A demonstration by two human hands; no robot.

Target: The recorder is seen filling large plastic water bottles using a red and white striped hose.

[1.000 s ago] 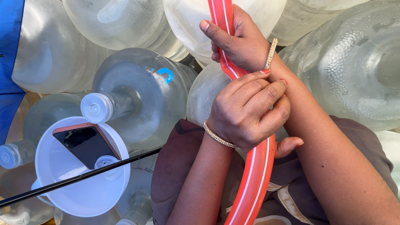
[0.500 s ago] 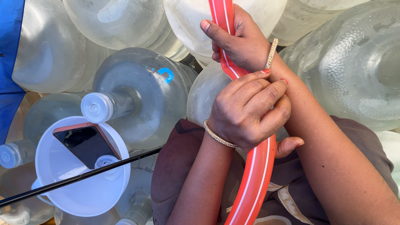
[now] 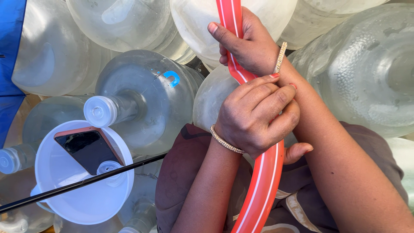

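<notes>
A red hose with white stripes (image 3: 262,190) runs from the top of the view down across my lap. My right hand (image 3: 248,45) grips it high up, thumb stretched along the hose, with a beaded bracelet on that wrist. My left hand (image 3: 258,116) is clenched around the hose just below, resting against my right forearm, and also wears a bracelet. Both hands are over a heap of large clear water jugs; one jug with a white cap (image 3: 142,103) lies on its side to the left of my hands.
Large clear jugs (image 3: 366,64) fill the top and right. At lower left sits a white funnel-like bowl (image 3: 86,198) holding a phone with an orange case (image 3: 88,149), with a thin black rod (image 3: 77,184) across it. A blue sheet (image 3: 10,51) edges the left.
</notes>
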